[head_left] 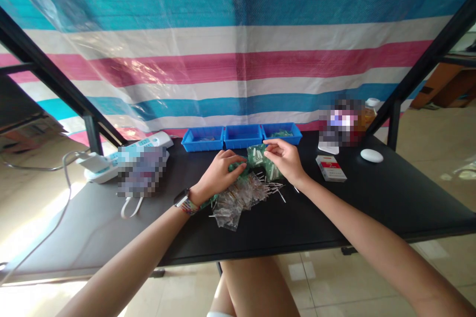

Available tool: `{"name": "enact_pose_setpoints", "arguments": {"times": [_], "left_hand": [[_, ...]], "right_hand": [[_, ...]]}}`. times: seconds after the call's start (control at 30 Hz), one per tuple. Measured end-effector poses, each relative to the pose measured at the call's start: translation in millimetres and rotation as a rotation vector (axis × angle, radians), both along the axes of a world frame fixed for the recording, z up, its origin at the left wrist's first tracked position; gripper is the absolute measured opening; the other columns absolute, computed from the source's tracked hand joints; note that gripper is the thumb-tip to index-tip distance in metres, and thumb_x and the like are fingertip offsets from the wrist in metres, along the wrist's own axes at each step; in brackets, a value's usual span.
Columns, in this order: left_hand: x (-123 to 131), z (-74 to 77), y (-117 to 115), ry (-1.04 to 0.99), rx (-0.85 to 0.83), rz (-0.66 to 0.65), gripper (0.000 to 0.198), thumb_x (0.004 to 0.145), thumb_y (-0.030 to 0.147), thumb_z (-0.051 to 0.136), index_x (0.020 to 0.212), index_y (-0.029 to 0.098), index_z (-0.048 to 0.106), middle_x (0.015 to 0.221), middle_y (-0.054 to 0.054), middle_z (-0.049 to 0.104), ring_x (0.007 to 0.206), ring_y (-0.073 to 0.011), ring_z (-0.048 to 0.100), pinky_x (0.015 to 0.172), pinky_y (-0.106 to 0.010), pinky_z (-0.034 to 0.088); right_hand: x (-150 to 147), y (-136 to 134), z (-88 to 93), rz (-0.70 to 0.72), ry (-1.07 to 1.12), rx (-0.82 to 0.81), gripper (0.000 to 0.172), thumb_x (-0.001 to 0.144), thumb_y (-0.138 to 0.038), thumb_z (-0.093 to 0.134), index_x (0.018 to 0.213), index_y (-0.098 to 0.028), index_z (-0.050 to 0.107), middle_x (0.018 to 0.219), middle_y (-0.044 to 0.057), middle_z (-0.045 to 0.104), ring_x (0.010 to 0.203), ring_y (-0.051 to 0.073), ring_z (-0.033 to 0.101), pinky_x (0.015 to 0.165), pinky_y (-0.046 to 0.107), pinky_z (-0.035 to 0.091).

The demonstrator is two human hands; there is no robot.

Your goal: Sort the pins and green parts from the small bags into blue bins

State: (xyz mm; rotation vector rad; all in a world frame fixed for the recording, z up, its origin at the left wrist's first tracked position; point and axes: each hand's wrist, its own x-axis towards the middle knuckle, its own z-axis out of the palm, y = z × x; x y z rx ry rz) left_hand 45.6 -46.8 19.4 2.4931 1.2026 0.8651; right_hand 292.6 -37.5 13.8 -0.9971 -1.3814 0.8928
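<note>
Over the middle of the black table, my left hand (223, 171) has its thumb and fingers closed around green plastic at the left edge of a small green bag (256, 156). Short whitish pin-like pieces show through this bag. My right hand (285, 159) pinches the bag's upper right corner between thumb and fingertips. Another green bag (273, 171) with similar pieces lies under my right hand. Below both hands spreads a heap of clear plastic bags (238, 198) containing thin metal pieces. Several loose metal pins (277, 189) stick out at its right side.
Three blue bins (243, 136) stand in a row behind my hands; the right one contains greenish items. A power strip (128, 156) with a charger is at left. A red-white box (330, 168), a white oval object (372, 156) and a bottle (369, 114) are at right.
</note>
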Motion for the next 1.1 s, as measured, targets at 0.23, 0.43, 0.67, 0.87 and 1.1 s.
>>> {"name": "enact_pose_setpoints", "arguments": {"times": [0.23,0.43,0.67,0.87,1.1], "left_hand": [[3.1,6.8,-3.2,-0.064,0.041,-0.018,0.032,0.104,0.047,0.062,0.119,0.024,0.077,0.109,-0.008,0.077,0.099,-0.0256,0.067,0.096,-0.043,0.048],[4.2,6.3,-6.4,-0.241,0.037,-0.024,0.019,0.099,0.04,0.07,0.096,0.021,0.071,0.094,-0.005,0.073,0.088,-0.0215,0.066,0.082,-0.034,0.049],[4.2,15.3,-13.9,-0.323,0.177,0.028,0.013,0.1,0.031,0.067,0.095,0.023,0.075,0.094,-0.006,0.072,0.09,-0.0219,0.066,0.086,-0.037,0.051],[0.3,16.2,-18.0,-0.109,0.305,0.035,0.019,0.102,0.031,0.064,0.107,0.03,0.082,0.096,-0.007,0.07,0.09,-0.023,0.062,0.088,-0.041,0.049],[4.7,16.8,-19.2,-0.234,0.192,0.114,0.033,0.102,0.032,0.062,0.134,0.025,0.066,0.101,-0.005,0.073,0.098,-0.0234,0.066,0.099,-0.04,0.049]], "right_hand": [[-2.5,-3.3,5.3,0.012,0.103,-0.032,0.027,0.073,-0.039,0.085,0.091,-0.022,0.074,0.087,0.005,0.076,0.085,0.023,0.072,0.083,0.038,0.058],[-10.5,-14.7,7.3,0.163,0.074,-0.036,0.032,0.076,-0.047,0.087,0.09,-0.023,0.072,0.088,0.005,0.074,0.088,0.024,0.071,0.084,0.037,0.058],[-7.0,-20.5,11.2,0.296,0.147,-0.087,0.051,0.096,-0.068,0.062,0.113,-0.022,0.076,0.089,0.003,0.069,0.077,0.018,0.069,0.079,0.034,0.058],[-12.4,-21.5,12.0,0.457,0.255,-0.356,0.049,0.079,-0.056,0.086,0.113,-0.023,0.071,0.082,-0.001,0.07,0.063,0.017,0.068,0.064,0.034,0.061],[-14.0,-18.1,10.7,0.292,0.326,-0.288,0.051,0.066,-0.037,0.097,0.109,-0.024,0.074,0.084,-0.003,0.066,0.073,0.014,0.064,0.067,0.027,0.059]]}}
